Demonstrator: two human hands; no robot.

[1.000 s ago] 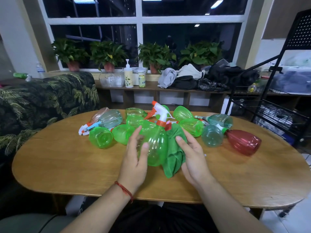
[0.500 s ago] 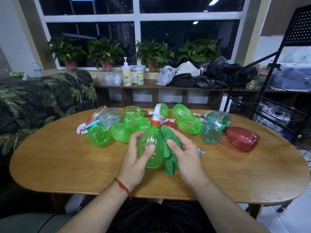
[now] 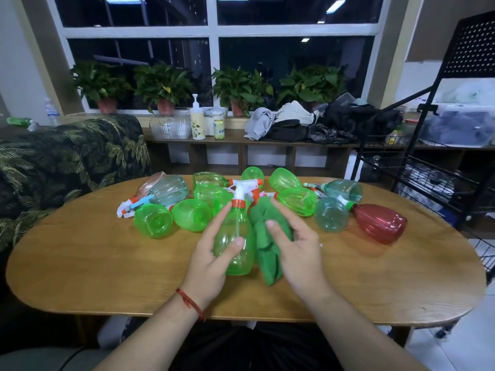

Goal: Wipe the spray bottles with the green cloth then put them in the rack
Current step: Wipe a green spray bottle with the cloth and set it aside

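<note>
A clear green spray bottle (image 3: 237, 245) with a white and orange trigger head stands upright in the middle of the wooden table (image 3: 107, 263). My left hand (image 3: 211, 261) holds it, thumb on the front and fingers round its left side. The green cloth (image 3: 266, 236) lies bunched against the bottle's right side, and my right hand (image 3: 296, 250) presses it there with thumb and fingers. Behind them lie several more bottles: green ones (image 3: 152, 220), teal ones (image 3: 331, 217) and a red one (image 3: 379, 223). The black wire rack (image 3: 428, 170) stands at the right.
A sofa with a palm-leaf cover (image 3: 67, 162) borders the table on the left. A low shelf (image 3: 267, 145) behind the table carries a pump bottle, a can, a clear box and a heap of clothes. Potted plants line the window sill.
The bottle has been turned, its trigger head now pointing right and back. My right hand has slid the cloth up along the bottle's right side. The camera view has shifted slightly.
</note>
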